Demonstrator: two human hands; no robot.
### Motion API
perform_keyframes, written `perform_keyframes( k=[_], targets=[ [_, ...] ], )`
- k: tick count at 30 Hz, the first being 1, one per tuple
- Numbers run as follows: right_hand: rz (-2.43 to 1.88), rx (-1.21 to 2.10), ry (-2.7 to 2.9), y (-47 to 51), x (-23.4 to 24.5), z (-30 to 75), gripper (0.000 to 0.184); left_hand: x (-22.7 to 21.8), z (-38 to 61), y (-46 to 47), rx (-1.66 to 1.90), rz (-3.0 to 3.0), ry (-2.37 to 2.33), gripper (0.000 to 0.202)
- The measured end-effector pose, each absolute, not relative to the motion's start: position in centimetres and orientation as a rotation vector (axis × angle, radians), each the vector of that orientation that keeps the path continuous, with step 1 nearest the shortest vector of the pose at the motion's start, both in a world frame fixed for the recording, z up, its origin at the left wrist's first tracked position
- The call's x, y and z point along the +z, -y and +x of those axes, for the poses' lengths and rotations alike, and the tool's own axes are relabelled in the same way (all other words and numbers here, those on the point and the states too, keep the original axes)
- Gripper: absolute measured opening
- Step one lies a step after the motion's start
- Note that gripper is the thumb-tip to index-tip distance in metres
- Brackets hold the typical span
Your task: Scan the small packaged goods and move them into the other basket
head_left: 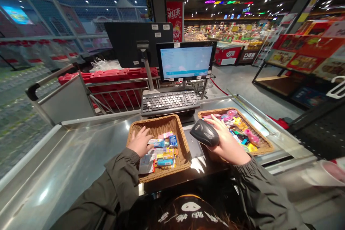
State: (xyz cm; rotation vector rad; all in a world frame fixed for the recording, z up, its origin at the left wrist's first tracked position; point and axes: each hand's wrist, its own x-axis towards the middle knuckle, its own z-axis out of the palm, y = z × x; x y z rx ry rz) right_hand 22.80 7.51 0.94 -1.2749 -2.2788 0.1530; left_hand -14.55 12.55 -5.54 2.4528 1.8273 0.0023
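Observation:
My left hand [139, 141] reaches over the left wall of a wicker basket [184, 143], fingers spread at the small packages inside. Among them are a dark blue box [173, 141], a yellow package [164, 155] and a light blue one [165, 162]. Whether the fingertips touch a package, I cannot tell. In my right hand [226, 143] is a black barcode scanner [204, 133], its head pointing left, between the two baskets. Beneath and beyond that hand lies a second wicker basket [265, 147] full of colourful small items, such as a pink one [252, 137]; the hand hides part of it.
Behind the baskets stand a keyboard [170, 102] and a lit monitor [185, 61], with a second dark screen [124, 43] to the left. The metal counter [81, 161] extends left. A metal cart [115, 97] is past the counter; boxed goods [304, 54] sit on a right-hand rack.

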Motion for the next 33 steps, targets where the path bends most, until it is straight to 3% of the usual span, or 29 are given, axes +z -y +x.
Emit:
perform_keyframes(
  k=[7,12,22,33],
  targets=[
    [-1.375,0.098,2.121,-6.3,1.2,28.0,0.066,-1.1,-7.8,-13.7,0.240,2.696,-1.501,0.030],
    [-1.453,0.005,2.018,-5.5,1.2,32.7,0.063,-0.3,-1.0,-16.0,0.384,2.783,-1.287,0.029],
    [-1.631,-0.015,1.876,-3.7,0.6,39.2,0.065,-1.2,15.0,-20.0,0.484,2.925,-0.964,0.036],
    [-1.729,0.121,1.763,-3.0,-1.0,43.7,0.070,-5.6,25.8,-25.3,0.377,3.031,-1.072,0.019]
  ],
)
